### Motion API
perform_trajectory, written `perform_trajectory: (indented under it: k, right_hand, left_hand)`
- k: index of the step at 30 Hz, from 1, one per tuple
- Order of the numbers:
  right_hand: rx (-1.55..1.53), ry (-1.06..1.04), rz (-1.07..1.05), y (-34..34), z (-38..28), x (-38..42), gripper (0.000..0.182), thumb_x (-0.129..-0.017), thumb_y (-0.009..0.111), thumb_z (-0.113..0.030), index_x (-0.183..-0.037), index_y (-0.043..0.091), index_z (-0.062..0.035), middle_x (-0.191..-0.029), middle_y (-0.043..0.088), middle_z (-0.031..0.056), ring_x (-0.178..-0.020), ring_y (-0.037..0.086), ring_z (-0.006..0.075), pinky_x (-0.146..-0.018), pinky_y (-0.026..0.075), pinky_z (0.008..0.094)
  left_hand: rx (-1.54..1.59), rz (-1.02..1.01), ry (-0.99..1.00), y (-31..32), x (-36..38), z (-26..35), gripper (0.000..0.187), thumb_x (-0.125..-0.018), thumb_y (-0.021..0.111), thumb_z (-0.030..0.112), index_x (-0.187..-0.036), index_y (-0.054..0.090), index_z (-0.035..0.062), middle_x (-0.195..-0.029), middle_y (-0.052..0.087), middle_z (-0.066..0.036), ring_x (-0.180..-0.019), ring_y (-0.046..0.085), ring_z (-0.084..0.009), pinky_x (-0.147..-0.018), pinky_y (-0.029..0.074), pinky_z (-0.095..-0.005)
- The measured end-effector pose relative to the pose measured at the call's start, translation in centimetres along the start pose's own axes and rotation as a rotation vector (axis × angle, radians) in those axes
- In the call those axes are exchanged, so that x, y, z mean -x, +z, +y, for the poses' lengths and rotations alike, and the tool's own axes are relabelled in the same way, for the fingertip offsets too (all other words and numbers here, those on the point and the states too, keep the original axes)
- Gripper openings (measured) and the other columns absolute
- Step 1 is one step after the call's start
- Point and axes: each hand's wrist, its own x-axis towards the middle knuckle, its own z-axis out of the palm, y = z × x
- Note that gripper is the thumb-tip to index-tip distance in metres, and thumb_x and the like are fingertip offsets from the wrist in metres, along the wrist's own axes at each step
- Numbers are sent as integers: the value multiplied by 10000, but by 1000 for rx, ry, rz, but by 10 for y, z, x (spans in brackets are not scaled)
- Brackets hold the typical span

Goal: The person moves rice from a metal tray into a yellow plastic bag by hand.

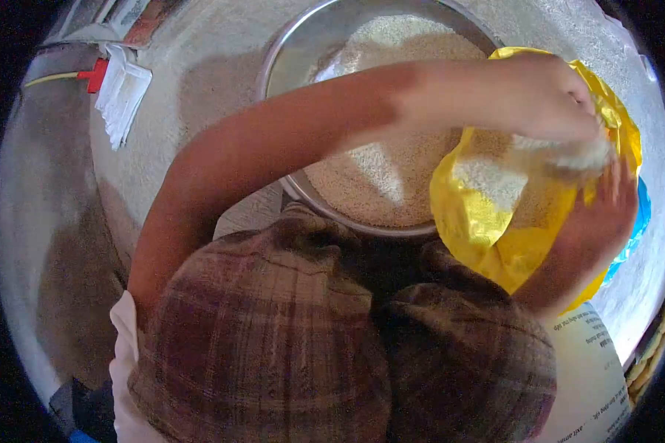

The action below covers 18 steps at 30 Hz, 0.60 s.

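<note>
A yellow plastic bag (462, 207) stands with its mouth wide, holding pale grain (488, 181). My left arm reaches across a metal basin, and my left hand (554, 96) is over the bag's far side with its fingers curled in. Below it, my right hand (606, 196) is at the bag's right inner side, fingers pointing up and smeared by motion. Between the two hands is a blurred pale mass (569, 156); I cannot tell what it is. The steel basin (273, 70) holds more grain, whitish on top and tan around it.
My knees in plaid cloth (273, 317) fill the near middle. A blue bag (635, 221) shows behind the yellow one, with a printed white sack (591, 362) at lower right. At upper left, a red connector (94, 76) on a yellow cord meets a white object (125, 92) on the concrete floor.
</note>
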Motion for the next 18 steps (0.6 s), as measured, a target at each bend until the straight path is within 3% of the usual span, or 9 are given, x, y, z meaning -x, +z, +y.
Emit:
perform_trajectory:
  k: [1, 2, 4, 6, 10, 12, 14, 17, 18]
  right_hand:
    - [132, -135, 97, -16, 1, 0, 315, -800, 338, -220, -1010, 459, -20, -1015, 481, 136, -996, 413, 214, -865, 270, 294]
    - [259, -268, 191, -23, 1, 2, 314, -798, 345, -234, -996, 471, -27, -996, 491, 134, -989, 417, 211, -856, 268, 275]
    - [345, -305, 94, -22, 3, 12, 337, -800, 338, -244, -1039, 441, -30, -1050, 464, 120, -1021, 396, 208, -876, 255, 300]
    - [439, -358, 12, -15, 9, 22, 366, -801, 331, -254, -1083, 411, -33, -1105, 438, 107, -1054, 375, 204, -896, 242, 325]
    - [747, -270, -536, 24, 37, 37, 330, -796, 333, -228, -982, 493, -8, -994, 495, 104, -972, 431, 189, -846, 312, 306]
    - [476, -99, -643, 40, 83, 37, 285, -780, 450, -197, -953, 490, 25, -957, 509, 111, -887, 470, 205, -789, 347, 295]
    - [739, -329, -762, 56, 122, 40, 346, -772, 449, -235, -980, 461, 43, -999, 476, 179, -896, 465, 279, -784, 351, 333]
    - [798, -340, -787, 61, 175, 53, 405, -761, 481, -239, -1042, 410, 44, -1026, 443, 196, -997, 406, 285, -859, 295, 340]
    - [881, -475, -731, 51, 201, 57, 446, -766, 465, -253, -1071, 368, 57, -1049, 417, 222, -1020, 382, 310, -872, 279, 351]
  left_hand:
    - [-496, -82, 160, -9, 4, 5, 250, -683, 513, 234, -798, 571, 20, -708, 568, -102, -651, 545, -172, -597, 428, -280]
    - [-500, -76, 157, -21, 7, 2, 250, -683, 513, 234, -798, 571, 20, -708, 568, -102, -651, 545, -172, -597, 428, -280]
    - [-767, 66, 262, -52, 15, -11, 246, -686, 522, 237, -840, 575, 53, -751, 569, -119, -705, 546, -200, -641, 420, -293]
    - [-523, 94, -97, -83, 33, -17, 257, -754, 496, 247, -906, 551, 48, -883, 554, -77, -833, 514, -163, -742, 392, -255]
    - [-1110, 243, -19, -151, 80, -95, 275, -744, 507, 272, -910, 551, 58, -843, 553, -116, -804, 518, -232, -745, 384, -304]
    - [-1092, 270, -320, -168, 110, -130, 263, -738, 516, 261, -907, 552, 62, -847, 549, -122, -805, 518, -241, -738, 385, -311]
    - [-1181, 331, -348, -170, 137, -158, 278, -694, 525, 289, -807, 557, 37, -767, 534, -164, -773, 504, -297, -674, 390, -368]
    - [-1049, 396, -352, -138, 163, -170, 328, -711, 491, 323, -835, 529, 21, -776, 525, -181, -751, 498, -308, -664, 384, -372]
    - [-1045, 395, -351, -124, 163, -167, 328, -711, 491, 323, -835, 529, 21, -776, 525, -181, -751, 498, -308, -664, 384, -372]
